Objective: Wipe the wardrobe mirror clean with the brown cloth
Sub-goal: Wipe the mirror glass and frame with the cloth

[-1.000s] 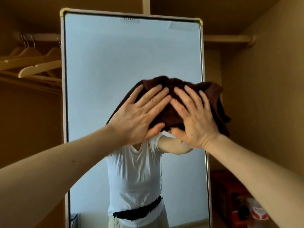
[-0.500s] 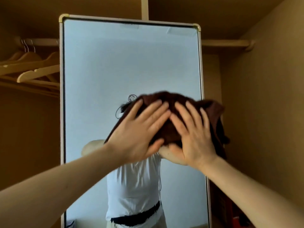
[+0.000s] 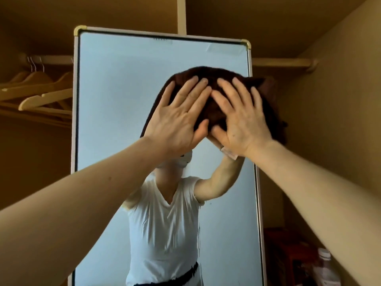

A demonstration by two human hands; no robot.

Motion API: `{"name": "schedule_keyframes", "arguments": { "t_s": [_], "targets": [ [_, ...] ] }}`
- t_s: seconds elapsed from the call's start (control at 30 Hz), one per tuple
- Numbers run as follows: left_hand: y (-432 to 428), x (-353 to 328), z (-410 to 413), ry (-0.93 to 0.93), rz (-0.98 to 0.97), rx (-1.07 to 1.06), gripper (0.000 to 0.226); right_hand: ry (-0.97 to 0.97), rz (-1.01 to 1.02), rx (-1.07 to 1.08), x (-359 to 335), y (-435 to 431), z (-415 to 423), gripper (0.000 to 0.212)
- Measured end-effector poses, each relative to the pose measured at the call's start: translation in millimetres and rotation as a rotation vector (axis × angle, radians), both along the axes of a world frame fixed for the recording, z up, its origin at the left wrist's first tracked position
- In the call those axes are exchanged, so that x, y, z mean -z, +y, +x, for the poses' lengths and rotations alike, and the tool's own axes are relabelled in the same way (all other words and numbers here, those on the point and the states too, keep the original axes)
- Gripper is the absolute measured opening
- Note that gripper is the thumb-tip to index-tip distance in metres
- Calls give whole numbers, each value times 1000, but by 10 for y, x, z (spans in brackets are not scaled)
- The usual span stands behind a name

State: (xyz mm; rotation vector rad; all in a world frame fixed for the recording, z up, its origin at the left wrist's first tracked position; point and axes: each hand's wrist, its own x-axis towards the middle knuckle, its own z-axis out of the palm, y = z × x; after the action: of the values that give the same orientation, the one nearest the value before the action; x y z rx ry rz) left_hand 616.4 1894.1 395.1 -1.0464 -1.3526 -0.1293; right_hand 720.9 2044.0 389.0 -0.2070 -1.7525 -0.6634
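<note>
The tall wardrobe mirror (image 3: 115, 104) stands upright in front of me in a pale frame with gold corners. The dark brown cloth (image 3: 214, 112) lies spread against the glass in its upper right half, and its right side hangs past the mirror's right edge. My left hand (image 3: 177, 118) and my right hand (image 3: 241, 118) press flat on the cloth side by side, fingers spread and pointing up. The cloth's middle is hidden under my palms. The glass reflects a person in a white T-shirt with arms raised.
Wooden hangers (image 3: 39, 93) hang from a rail at the left of the mirror. A wardrobe side wall (image 3: 334, 131) rises close on the right. A red box (image 3: 288, 254) and a bottle (image 3: 325, 267) sit low at the right.
Both hands slid the cloth down the glass and then back up toward the upper part of the mirror. My view tilted with them.
</note>
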Motion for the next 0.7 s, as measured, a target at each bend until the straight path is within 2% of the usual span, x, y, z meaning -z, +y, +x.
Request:
{"name": "schedule_keyframes", "arguments": {
  "t_s": [0.1,0.2,0.27,0.4,0.53,0.6,0.7],
  "targets": [
    [-41,371,-50,60,-80,35,67,62,-22,-79,531,-7,-46,74],
    [-128,746,-105,137,-195,36,69,-7,-2,-109,1019,22,12,76],
    [-158,820,-144,164,-253,22,70,-73,40,-92,1108,61,59,76],
    [-103,377,-108,146,-195,-10,69,-104,42,-33,569,76,108,81],
    [-53,-225,-8,28,-93,-69,72,-108,-29,44,-192,42,117,80],
    [-48,-313,-5,-5,-86,-62,72,-77,-39,24,-287,21,79,77],
    [-99,-54,-39,39,-89,-33,71,-16,-26,-46,54,-28,14,78]
  ]
}}
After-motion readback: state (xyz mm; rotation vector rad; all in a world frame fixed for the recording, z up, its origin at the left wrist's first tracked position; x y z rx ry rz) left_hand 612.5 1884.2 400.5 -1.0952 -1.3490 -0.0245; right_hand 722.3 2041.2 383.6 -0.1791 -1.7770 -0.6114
